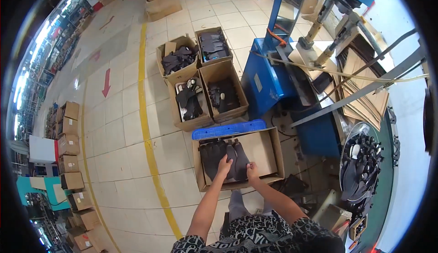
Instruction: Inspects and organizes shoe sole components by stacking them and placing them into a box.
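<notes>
In an open cardboard box (275,150) in front of me, dark grey gloves (211,157) lie in a flat stack along the left side. My left hand (224,166) grips the near left edge of another dark grey glove (239,162), thumb on top. On its right edge, my right hand (252,171) pinches the same glove. It lies partly over the stack and partly over the bare cardboard bottom. Whether it is one glove or a pair laid together, I cannot tell. The fingers beneath it are hidden.
Beyond a blue plastic piece (228,129) stand several cartons (207,116) holding dark gloves. A blue machine (269,79) is at the right, with cardboard sheets (365,88) beside it. A clear bag of dark items (360,166) lies on a green table (388,171). A yellow line (144,116) crosses the tiled floor.
</notes>
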### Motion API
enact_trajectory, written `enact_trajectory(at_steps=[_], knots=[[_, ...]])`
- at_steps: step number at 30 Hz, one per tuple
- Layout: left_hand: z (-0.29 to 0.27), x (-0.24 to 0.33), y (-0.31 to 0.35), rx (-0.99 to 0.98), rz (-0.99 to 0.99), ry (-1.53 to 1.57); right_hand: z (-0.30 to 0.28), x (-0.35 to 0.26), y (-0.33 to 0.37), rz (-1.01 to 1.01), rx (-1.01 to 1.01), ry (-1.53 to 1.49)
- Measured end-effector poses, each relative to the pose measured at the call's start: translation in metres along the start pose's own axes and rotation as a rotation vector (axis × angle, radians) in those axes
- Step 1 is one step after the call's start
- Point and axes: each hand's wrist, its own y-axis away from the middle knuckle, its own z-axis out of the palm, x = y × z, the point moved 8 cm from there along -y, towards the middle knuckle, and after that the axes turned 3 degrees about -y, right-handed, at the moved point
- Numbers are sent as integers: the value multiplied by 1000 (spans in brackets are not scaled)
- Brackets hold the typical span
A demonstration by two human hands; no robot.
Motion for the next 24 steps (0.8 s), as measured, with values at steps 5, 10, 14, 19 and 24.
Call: enact_trajectory(at_steps=[5, 10, 14, 19, 24], knots=[[15, 25, -14, 15, 147, -578, -20, 24, -44, 10, 152, 434], [14, 42, 17, 1, 175, -420, -47, -29, -36, -128, 23, 733], [12, 52, 59, -70, 302, -345, -115, -77, 13, -438, -174, 393], [57, 47, 96, -194, 180, -199, -300, -200, 153, -506, -18, -70], [211, 160, 156, -505, 323, -121, -536, -180, 238, -697, 678, -624]])
